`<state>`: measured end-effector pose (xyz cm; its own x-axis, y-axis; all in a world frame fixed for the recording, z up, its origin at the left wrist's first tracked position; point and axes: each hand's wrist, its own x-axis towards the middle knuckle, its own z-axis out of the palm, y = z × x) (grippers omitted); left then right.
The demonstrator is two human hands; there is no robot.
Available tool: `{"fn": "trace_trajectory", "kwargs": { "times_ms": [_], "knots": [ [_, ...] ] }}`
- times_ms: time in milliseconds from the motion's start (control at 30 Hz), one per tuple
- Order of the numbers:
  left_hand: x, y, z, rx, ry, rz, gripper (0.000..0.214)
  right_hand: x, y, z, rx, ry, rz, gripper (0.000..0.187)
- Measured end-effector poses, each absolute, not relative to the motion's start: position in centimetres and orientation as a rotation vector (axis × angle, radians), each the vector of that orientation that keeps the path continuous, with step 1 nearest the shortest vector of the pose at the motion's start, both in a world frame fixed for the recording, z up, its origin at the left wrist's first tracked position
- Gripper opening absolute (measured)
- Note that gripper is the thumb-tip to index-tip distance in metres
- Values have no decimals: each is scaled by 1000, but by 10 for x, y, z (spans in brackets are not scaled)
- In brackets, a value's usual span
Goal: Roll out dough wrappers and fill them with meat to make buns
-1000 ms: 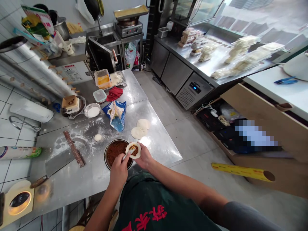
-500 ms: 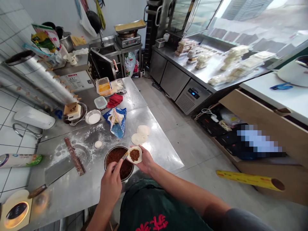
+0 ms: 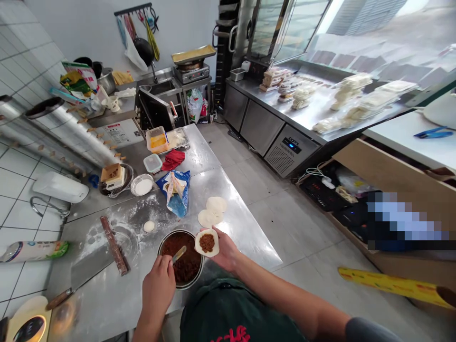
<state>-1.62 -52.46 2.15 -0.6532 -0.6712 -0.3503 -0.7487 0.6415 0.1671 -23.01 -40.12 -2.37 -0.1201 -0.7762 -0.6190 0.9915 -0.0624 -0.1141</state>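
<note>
My left hand (image 3: 159, 279) is closed round a small flat spreading stick (image 3: 179, 254), its tip over the filling. Below it stands a round metal bowl (image 3: 161, 271) of dark reddish-brown minced filling (image 3: 183, 267). In the cupped fingers of my right hand (image 3: 225, 252) rests a round dough wrapper (image 3: 198, 246) with a mound of filling (image 3: 207, 243) in its middle. Just beyond that hand, several flat dough wrappers (image 3: 216, 204) lie overlapping on the steel table (image 3: 245, 232). A small dough piece (image 3: 148, 226) sits on the floured area beyond the bowl.
Left of the bowl lie a rolling pin (image 3: 114, 246) and a wide-bladed knife (image 3: 89, 266). Farther back are a blue bag (image 3: 177, 192), a bowl of flour (image 3: 142, 185), a red cloth (image 3: 173, 160) and a lidded box (image 3: 153, 163). The table's right edge drops to the floor (image 3: 270, 209).
My left hand has drawn the stick away from the filled wrapper, back over the bowl. My right hand still holds the wrapper. The whole view has shifted slightly.
</note>
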Motion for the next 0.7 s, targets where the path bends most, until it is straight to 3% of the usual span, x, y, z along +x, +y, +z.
{"fn": "trace_trajectory", "kwargs": {
  "times_ms": [133,300,433,700],
  "knots": [
    [-11,-531,-28,-1113,2244,239,44,-263,-388,-11,464,630,-1612,26],
    [-40,-540,-40,-985,2372,261,39,-281,-380,-13,459,576,-1623,30],
    [-127,-588,-33,-1023,2635,615,41,-280,-382,-34,608,612,-1645,29],
    [-288,-682,-98,-1502,2385,497,40,-290,-375,-65,639,576,-1690,16]
  ]
}}
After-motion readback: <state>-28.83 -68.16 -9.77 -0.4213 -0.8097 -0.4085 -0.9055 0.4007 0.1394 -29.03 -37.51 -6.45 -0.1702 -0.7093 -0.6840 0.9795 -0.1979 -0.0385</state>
